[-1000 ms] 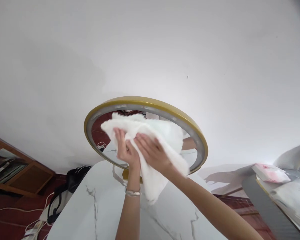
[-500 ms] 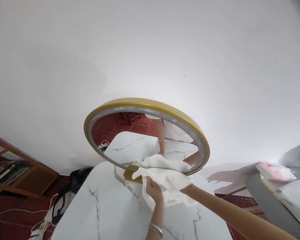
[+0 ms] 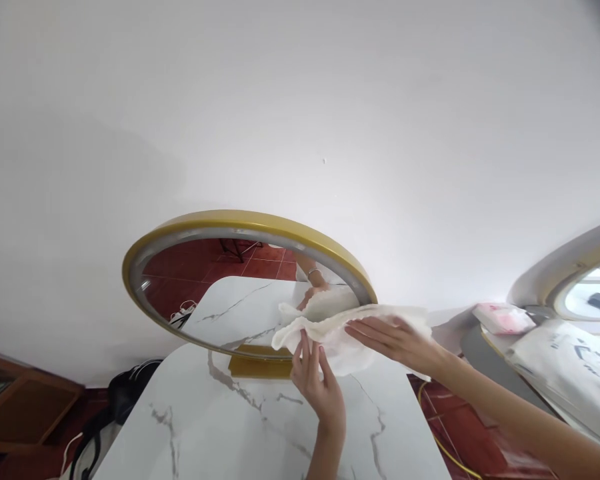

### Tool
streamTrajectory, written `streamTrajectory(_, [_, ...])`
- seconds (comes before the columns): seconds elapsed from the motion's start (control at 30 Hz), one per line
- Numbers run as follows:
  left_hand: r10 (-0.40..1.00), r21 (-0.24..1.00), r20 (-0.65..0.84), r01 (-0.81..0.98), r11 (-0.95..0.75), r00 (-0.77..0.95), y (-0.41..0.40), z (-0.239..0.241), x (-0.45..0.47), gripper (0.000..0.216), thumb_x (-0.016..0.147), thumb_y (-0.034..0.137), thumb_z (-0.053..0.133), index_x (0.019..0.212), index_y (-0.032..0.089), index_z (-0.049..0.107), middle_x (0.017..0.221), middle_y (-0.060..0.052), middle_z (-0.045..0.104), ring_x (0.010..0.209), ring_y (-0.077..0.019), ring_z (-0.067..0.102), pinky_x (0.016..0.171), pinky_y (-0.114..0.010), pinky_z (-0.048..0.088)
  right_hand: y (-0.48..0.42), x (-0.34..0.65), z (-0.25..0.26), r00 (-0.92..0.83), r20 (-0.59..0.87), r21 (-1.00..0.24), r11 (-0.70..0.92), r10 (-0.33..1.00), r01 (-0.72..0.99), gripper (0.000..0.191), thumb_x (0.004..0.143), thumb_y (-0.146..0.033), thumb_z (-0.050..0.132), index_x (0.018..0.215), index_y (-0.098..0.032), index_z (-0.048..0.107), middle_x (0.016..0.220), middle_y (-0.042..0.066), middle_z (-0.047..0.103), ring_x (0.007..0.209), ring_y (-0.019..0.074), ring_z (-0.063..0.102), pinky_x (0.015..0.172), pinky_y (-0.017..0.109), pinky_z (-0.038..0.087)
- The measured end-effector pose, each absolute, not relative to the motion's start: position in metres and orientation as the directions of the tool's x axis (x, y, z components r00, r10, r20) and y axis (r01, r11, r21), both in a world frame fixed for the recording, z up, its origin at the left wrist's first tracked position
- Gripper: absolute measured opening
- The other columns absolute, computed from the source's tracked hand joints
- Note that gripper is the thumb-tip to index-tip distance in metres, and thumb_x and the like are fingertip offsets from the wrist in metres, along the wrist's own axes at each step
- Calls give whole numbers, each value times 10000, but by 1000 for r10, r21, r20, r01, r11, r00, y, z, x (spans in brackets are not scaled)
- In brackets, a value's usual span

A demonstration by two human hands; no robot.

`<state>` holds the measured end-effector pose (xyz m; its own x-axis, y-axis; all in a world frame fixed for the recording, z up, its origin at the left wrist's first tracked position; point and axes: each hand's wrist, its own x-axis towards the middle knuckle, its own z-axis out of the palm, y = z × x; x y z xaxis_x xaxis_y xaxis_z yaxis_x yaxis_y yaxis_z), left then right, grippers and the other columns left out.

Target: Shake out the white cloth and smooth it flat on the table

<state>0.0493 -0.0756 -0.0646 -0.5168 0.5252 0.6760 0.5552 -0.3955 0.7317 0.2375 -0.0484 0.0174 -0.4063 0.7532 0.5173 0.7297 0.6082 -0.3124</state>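
A round mirror with a gold rim stands on a gold base at the back of a white marble table. A white cloth lies against the mirror's lower right edge. My left hand pinches the cloth's lower edge from below. My right hand lies on the cloth with fingers stretched out flat, pressing it at the rim. The mirror shows the tabletop, the red floor and my arm.
A white wall fills the background. At the right stand a second gold-rimmed mirror and a pink and white packet on wrapped goods. A black bag and a wooden shelf are on the red floor at left.
Both hands and the cloth moved from the mirror's middle down to its lower edge, then right to the rim. The view shifted, so the mirror sits further left.
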Motion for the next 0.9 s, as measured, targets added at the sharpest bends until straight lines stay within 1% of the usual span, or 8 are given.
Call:
streamTrajectory(0.1, [494, 739, 669, 566, -364, -555, -68, -54, 34, 297, 883, 248, 588, 1179, 235, 596, 1180, -132, 630, 1087, -247, 593, 892, -455, 506, -53, 246, 14, -562, 550, 35, 655, 618, 755, 594, 935, -65, 391, 1366, -473, 395, 1386, -88, 509, 1242, 142, 517, 1124, 440, 332])
streamTrajectory(0.17, [486, 777, 627, 535, -332, -609, -60, -54, 23, 374, 855, 306, 624, 1211, 214, 555, 1168, -127, 583, 1104, -245, 560, 864, -418, 521, -55, 238, 4, -465, 723, 136, 555, 511, 821, 633, 897, -73, 514, 1391, -441, 371, 1517, -19, 327, 1347, 241, 396, 1134, 582, 248])
streamTrajectory(0.27, [504, 822, 569, 467, -325, -650, -52, -55, 11, 545, 803, 388, 671, 1282, 212, 479, 1305, -144, 419, 1151, -247, 502, 836, -389, 547, -57, 215, -13, -124, 882, -159, 535, 454, 830, 709, 840, -139, 646, 1415, -389, 314, 1564, 79, 142, 1363, 319, 353, 1039, 579, 406])
streamTrajectory(0.37, [536, 845, 534, 416, -335, -654, -51, -55, 3, 640, 763, 433, 698, 1312, 226, 442, 1387, -148, 303, 1108, -228, 514, 818, -374, 567, -63, 199, -24, 179, 785, -538, 508, 594, 672, 706, 862, -217, 626, 1434, -320, 227, 1433, 155, 365, 1163, 268, 567, 848, 459, 551])
streamTrajectory(0.47, [583, 867, 497, 403, -294, -643, -53, -57, -7, 571, 778, 434, 675, 1267, 214, 478, 1257, -127, 453, 973, -195, 570, 793, -354, 560, -73, 199, -25, 333, 549, -787, 341, 766, 514, 675, 833, -357, 655, 1391, -251, 291, 1126, 118, 604, 884, 231, 653, 680, 371, 559])
streamTrajectory(0.6, [636, 796, 581, 514, -318, -507, -60, -63, -31, 225, 851, 380, 564, 980, 202, 614, 930, -64, 605, 901, -204, 587, 829, -371, 516, -92, 212, -15, 389, 259, -908, 86, 884, 409, 632, 765, -511, 688, 1268, -227, 431, 762, 15, 611, 643, 188, 581, 569, 311, 499])
streamTrajectory(0.8, [793, 776, 554, 504, -380, -256, -83, -62, -72, 211, 852, 342, 513, 986, 226, 629, 1012, -67, 641, 970, -212, 620, 783, -316, 535, -129, 232, -9, 316, 212, -973, 172, 925, 151, 553, 782, -517, 655, 1161, -268, 339, 935, 41, 625, 689, 161, 574, 611, 279, 491])
streamTrajectory(0.9, [819, 752, 552, 516, -410, -154, -95, -58, -89, 170, 848, 328, 520, 961, 243, 614, 983, -55, 661, 920, -191, 644, 732, -277, 546, -148, 246, -9, 232, 205, -964, 155, 951, 214, 400, 800, -478, 641, 1027, -260, 393, 878, 11, 592, 631, 127, 524, 554, 235, 448])
